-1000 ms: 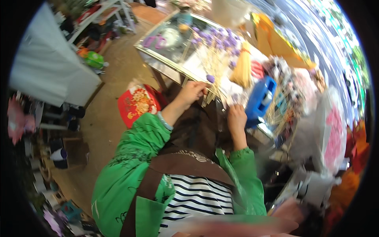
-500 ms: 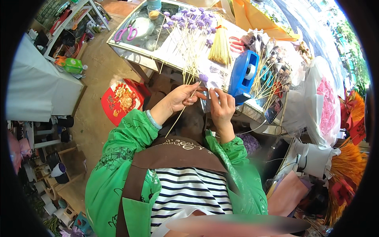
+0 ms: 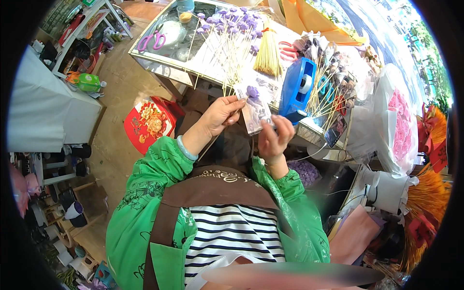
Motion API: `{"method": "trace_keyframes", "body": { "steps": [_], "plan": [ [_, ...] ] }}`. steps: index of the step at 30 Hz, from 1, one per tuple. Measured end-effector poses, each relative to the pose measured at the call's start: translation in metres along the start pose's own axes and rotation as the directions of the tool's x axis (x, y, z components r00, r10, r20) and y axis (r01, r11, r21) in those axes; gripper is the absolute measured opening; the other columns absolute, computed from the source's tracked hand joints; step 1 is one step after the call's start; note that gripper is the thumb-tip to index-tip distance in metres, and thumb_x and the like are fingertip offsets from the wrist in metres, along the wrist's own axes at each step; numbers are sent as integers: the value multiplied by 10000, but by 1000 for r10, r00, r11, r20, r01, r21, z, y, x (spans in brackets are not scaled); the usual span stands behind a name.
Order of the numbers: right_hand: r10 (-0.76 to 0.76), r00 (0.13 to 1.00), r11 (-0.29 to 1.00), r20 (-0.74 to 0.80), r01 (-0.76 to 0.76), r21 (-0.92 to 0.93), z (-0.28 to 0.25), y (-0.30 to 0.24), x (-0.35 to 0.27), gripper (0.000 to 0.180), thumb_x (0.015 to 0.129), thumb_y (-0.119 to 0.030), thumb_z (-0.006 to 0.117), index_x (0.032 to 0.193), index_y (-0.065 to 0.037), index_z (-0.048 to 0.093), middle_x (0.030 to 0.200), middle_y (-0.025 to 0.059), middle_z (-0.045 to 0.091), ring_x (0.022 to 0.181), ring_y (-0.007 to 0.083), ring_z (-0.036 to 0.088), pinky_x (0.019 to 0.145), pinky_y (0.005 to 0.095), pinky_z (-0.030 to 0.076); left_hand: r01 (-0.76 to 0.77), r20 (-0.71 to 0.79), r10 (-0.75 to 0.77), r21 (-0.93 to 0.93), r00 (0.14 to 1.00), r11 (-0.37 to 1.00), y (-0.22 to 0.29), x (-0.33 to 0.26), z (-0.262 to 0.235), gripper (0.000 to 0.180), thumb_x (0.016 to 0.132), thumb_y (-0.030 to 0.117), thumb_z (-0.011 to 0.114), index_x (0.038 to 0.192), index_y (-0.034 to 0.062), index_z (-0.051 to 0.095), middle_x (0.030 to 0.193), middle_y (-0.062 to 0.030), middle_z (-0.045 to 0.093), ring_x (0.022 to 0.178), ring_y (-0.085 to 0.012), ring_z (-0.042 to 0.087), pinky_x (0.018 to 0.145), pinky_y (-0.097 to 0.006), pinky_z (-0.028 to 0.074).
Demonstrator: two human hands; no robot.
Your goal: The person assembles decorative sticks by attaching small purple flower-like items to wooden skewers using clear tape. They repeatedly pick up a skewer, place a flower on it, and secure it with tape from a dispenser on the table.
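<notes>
My left hand (image 3: 223, 115) is closed, pinching a thin wooden stick (image 3: 208, 147) and the left edge of a pale printed paper slip (image 3: 252, 120), which looks like a banknote. A small purple flower (image 3: 252, 91) lies against the upper part of the slip. At the slip's lower right corner is my right hand (image 3: 276, 137), its fingers curled in and the index fingertip on the paper; they are slightly blurred. Beyond my hands, many purple flowers on sticks (image 3: 234, 24) lie on the table (image 3: 159, 63).
A blue tape dispenser (image 3: 296, 92) stands right of my hands, beside wrapped sticks (image 3: 333, 72). A straw bundle (image 3: 268, 55), pink-handled scissors (image 3: 288, 50) and purple scissors (image 3: 152, 41) lie on the table. A phone (image 3: 335, 130) rests at its right edge. Left is a red box (image 3: 150, 123).
The printed slip has come up into clear view between my hands, behind the purple flower. My right hand has shifted slightly right and down; my left fingers have closed more.
</notes>
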State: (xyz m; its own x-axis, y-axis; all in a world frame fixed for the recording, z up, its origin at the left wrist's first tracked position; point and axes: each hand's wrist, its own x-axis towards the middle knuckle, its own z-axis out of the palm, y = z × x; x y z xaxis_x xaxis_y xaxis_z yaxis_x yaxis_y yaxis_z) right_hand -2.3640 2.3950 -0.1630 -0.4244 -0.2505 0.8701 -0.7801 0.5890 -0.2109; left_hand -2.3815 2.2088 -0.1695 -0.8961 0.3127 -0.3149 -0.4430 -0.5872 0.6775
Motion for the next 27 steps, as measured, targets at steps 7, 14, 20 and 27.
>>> {"method": "trace_keyframes", "body": {
  "steps": [7, 14, 20, 27],
  "plan": [
    [23, 986, 997, 165, -10, -80, -6, 7, 2, 293, 649, 16, 652, 932, -60, 642, 954, 71, 573, 896, 260, 537, 774, 359, 410, -109, -63, 117, 108, 991, 988, 8, -4, 10, 165, 897, 184, 577, 891, 22, 612, 672, 23, 548, 431, -29, 395, 391, -161, 281],
    [851, 441, 211, 286, -785, 583, 5, 40, -3, 113, 837, -86, 643, 770, -8, 597, 649, -8, 559, 533, 61, 471, 500, 198, 361, -74, 195, 27, 238, 980, 968, 8, -17, 21, 257, 927, 189, 519, 1014, -27, 627, 796, -86, 660, 499, -27, 434, 450, -147, 329],
    [861, 224, -217, 456, -650, 728, 7, 41, -5, 100, 817, -99, 671, 768, -46, 602, 648, -10, 572, 480, 55, 474, 457, 190, 385, -95, 361, -99, 482, 927, 871, 4, -19, 24, 266, 892, 230, 585, 932, -15, 680, 791, -60, 660, 550, -37, 450, 503, -171, 353],
    [798, 295, -171, 526, -726, 666, 5, 22, 0, 101, 821, -100, 666, 791, -16, 619, 635, -4, 587, 501, 54, 507, 469, 178, 385, 30, 147, -83, 332, 986, 943, 1, -11, 17, 326, 877, 249, 607, 1057, -22, 585, 837, -77, 658, 459, -68, 530, 375, -157, 313]
  ]
}}
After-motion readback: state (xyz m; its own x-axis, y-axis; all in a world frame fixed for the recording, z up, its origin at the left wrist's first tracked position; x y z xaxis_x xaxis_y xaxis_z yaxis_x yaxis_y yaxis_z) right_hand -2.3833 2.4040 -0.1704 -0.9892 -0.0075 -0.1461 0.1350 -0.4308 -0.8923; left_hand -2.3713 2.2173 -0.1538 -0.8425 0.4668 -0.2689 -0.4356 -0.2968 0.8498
